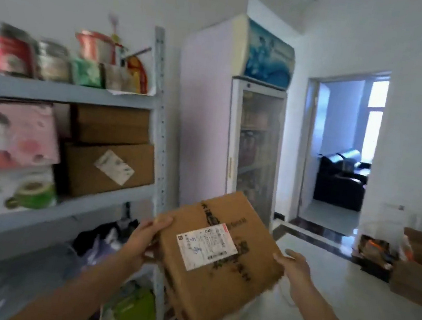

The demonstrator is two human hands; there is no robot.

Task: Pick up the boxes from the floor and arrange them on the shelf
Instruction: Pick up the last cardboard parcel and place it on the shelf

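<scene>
Box [227, 291] tilted, label [206, 249] up; L hand [144, 237] & R hand [294, 270] grip its sides.

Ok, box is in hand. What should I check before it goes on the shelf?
1. Left hand grips cardboard box: ok.
2. Right hand holds its opposite edge: ok.
3. Box level: not ok, tilted.
4. Free space on the shelf middle level: not ok, brown boxes and printed cartons fill it.
5. Space on the level below: cannot tell, blurred.
</scene>
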